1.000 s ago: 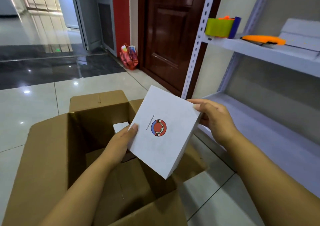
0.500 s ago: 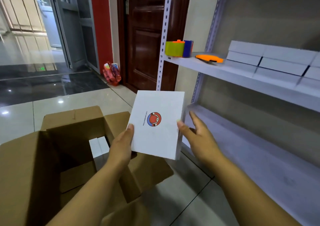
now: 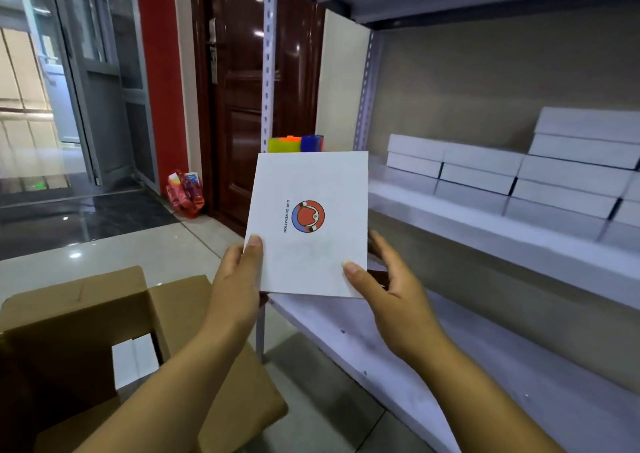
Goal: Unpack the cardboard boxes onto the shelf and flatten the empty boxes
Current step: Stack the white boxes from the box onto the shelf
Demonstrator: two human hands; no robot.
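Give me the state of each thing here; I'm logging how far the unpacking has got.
white box: held up off the shelf, logo toward the camera
left hand: grips its lower left edge
right hand: grips its lower right corner
cardboard box: open, white boxes left inside
middle shelf: stacked with white boxes
wooden door: closed

Hands: two, left point(image 3: 239, 279) and right point(image 3: 391, 289).
White box point(image 3: 311, 251): one, pinched between both hands.
Shelved boxes point(image 3: 483, 158): eight counted, right of the right hand, in stacks of two, two and four; a ninth was cut off at the frame edge.
Carton point(image 3: 79, 300): one, below the left hand.
Packed boxes point(image 3: 135, 359): two apparently, side by side inside the carton.
Shelf boards point(image 3: 485, 230): three.
Posts point(image 3: 268, 71): two.
Bag point(image 3: 185, 192): one, beyond the left hand.
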